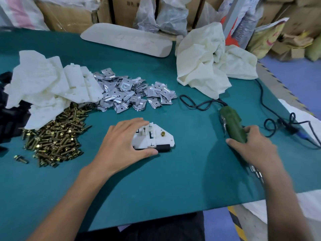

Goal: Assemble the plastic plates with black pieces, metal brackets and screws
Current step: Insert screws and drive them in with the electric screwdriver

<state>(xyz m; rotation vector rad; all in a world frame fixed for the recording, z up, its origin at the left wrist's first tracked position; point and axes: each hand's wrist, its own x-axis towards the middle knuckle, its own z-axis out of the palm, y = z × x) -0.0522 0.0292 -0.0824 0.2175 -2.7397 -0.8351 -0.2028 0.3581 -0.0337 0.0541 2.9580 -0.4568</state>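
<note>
A white plastic plate (pixel 161 139) lies on the green table in front of me, with a brass screw (pixel 163 133) standing in it and a black piece (pixel 163 147) at its near edge. My left hand (pixel 121 145) grips the plate from the left, fingers over its top and thumb at its near edge. My right hand (pixel 255 146) grips a green electric screwdriver (pixel 233 126) lying on the table to the right. A heap of white plates (pixel 52 86), a pile of metal brackets (pixel 128 93) and a pile of brass screws (pixel 57 136) lie at the left.
Black pieces (pixel 8 122) sit at the far left edge. A crumpled white cloth bag (pixel 208 63) and a white foam pad (pixel 126 40) lie at the back. The screwdriver's black cable (pixel 267 101) loops along the right side. Cardboard boxes stand behind the table.
</note>
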